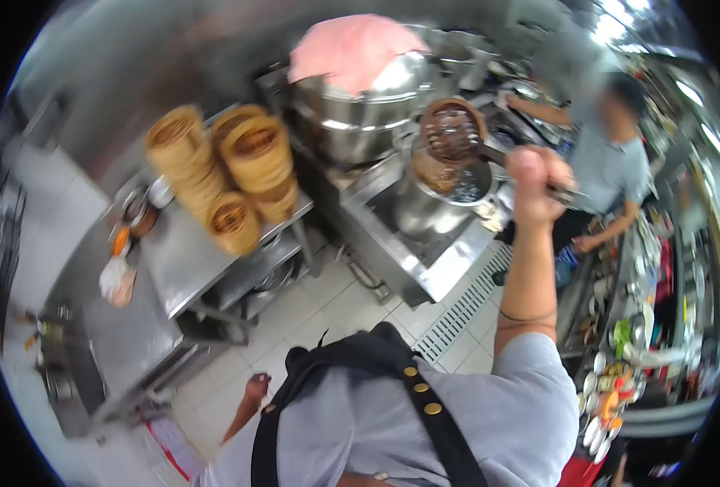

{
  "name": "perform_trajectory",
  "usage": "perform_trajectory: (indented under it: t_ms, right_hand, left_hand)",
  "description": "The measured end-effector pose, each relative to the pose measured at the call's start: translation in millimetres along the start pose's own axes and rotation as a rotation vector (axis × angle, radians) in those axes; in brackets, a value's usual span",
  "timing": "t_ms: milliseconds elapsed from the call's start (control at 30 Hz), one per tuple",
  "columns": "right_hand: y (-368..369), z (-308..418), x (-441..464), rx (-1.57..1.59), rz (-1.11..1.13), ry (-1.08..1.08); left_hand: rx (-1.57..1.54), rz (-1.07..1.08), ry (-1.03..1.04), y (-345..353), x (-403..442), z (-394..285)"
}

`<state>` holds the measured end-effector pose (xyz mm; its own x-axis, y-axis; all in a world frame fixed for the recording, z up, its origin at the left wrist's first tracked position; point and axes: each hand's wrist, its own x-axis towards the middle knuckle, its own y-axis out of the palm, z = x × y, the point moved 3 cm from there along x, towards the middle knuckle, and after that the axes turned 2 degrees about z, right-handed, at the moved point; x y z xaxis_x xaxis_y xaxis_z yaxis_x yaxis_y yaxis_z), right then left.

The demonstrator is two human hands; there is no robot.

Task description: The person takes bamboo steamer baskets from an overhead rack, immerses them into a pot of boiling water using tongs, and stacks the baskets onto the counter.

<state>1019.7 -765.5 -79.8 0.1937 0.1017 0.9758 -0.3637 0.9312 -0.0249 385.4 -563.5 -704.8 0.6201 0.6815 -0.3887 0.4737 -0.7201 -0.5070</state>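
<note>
My right hand [538,185] is closed round the handle of a brown ladle [452,130]. The ladle's round bowl, with dark, shiny contents, is tilted over an open steel pot [437,213]. Brown liquid shows between the bowl and the pot, which holds dark liquid. My left hand [258,386] hangs low beside my body, over the floor, away from the pot; its fingers are small and blurred, so what they do is unclear.
A big steel steamer [352,122] under a pink cloth stands behind the pot. Stacked bamboo steamers [254,154] sit on a steel table [177,260] at the left. A co-worker [612,154] stands at the right, near a counter with many bowls.
</note>
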Motion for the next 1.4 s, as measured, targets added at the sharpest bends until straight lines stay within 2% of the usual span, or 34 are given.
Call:
perform_trajectory:
  t_ms: [33,67,100,167,233,367,433,500,533,633,700,733,767,800,900,1000,1100,1167,1267,1333,1400]
  right_hand:
    - [7.1,11.3,2.2,0.255,0.06,0.197]
    - [21.5,28.0,4.7,0.391,0.028,0.265]
    - [31.7,32.4,0.4,0.569,0.054,0.291]
    - [67.0,56.8,-11.5,0.723,0.107,0.25]
    - [110.6,81.1,-33.4,0.797,0.144,0.301]
    - [219.0,100.2,-85.7,0.905,0.087,0.523]
    - [276.8,93.6,-98.3,0.977,0.184,0.628]
    - [331.4,93.2,-99.7,0.89,0.149,0.739]
    - [354.5,86.8,-98.7,0.795,0.186,0.726]
    - [407.9,76.2,-92.0,0.585,0.242,0.711]
    - [426.0,80.4,-83.9,0.493,0.264,0.698]
    - [431.1,82.2,-78.7,0.403,0.289,0.68]
    - [434.3,81.4,-76.6,0.4,0.283,0.684]
    - [437.9,81.0,-74.3,0.387,0.322,0.652]
    - [440.4,83.4,-74.4,0.376,0.36,0.625]
    - [442.5,79.6,-91.0,0.533,0.475,0.691]
    - [422.1,76.8,-105.3,0.512,0.437,0.679]
    - [387.3,85.3,-100.9,0.676,0.209,0.754]
    - [312.9,88.4,-68.2,0.963,-0.053,0.566]
    - [250.1,71.2,-40.2,0.873,-0.135,0.413]
    - [184.9,46.1,-10.5,0.73,-0.244,0.304]
  left_hand:
    - [0.011,0.011,-0.207,-5.8,-10.0,5.7]
    - [0.01,0.027,-0.411,-15.8,-0.4,4.0]
    - [-0.056,-0.049,-0.496,-20.2,-2.0,6.2]
    - [-0.241,-0.096,-0.508,-42.0,-16.6,-21.9]
    - [-0.275,-0.118,-0.528,-54.8,-27.9,-23.9]
    - [-0.188,-0.064,-0.558,-56.7,-45.8,-6.5]
    - [-0.178,-0.05,-0.551,-59.2,-56.7,-6.6]
    - [-0.171,-0.057,-0.528,-58.8,-68.6,0.3]
    - [-0.27,-0.074,-0.55,-51.3,-71.1,20.7]
    - [-0.234,0.029,-0.524,-43.6,-85.0,43.9]
    - [-0.253,-0.002,-0.507,-41.0,-93.3,51.7]
    - [-0.52,-0.035,-0.563,-38.4,-95.0,53.0]
    - [-0.788,-0.067,-0.614,-34.4,-95.4,53.7]
    - [-0.741,-0.053,-0.464,-39.6,-96.2,38.5]
    - [-0.742,-0.108,-0.527,-68.7,-81.3,-35.5]
    - [-0.739,-0.06,-0.366,-88.6,-34.4,-76.6]
    - [-0.747,-0.034,-0.2,-117.8,19.2,-138.4]
    - [-0.76,0.013,-0.089,-126.1,47.6,-183.1]
    - [-0.737,-0.011,0.009,-141.5,74.4,-242.0]
    - [-0.741,0.002,-0.016,-140.2,77.3,-265.8]
    - [-0.776,0.042,-0.03,-127.1,83.3,-260.7]
